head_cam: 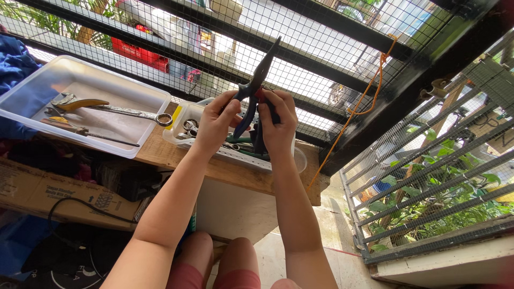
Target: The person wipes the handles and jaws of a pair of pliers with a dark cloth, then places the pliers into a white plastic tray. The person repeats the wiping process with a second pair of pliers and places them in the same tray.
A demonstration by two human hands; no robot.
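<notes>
The pliers (256, 91) are being held up in the air above a small clear tray (184, 120), their long dark nose pointing up and to the right toward the wire mesh (300, 59). The left hand (215, 124) is pinching one blue handle, its grip closed on it. The right hand (278, 126) is clamping the other handle, fingers wrapped round it near the red joint. Below them, the small tray is holding more tools on a wooden table (230, 171). To the left, a bigger white tray (37, 91) is carrying a wrench (134, 113) and a yellow-handled tool (80, 103). A cardboard box (48, 192) is sitting underneath.
</notes>
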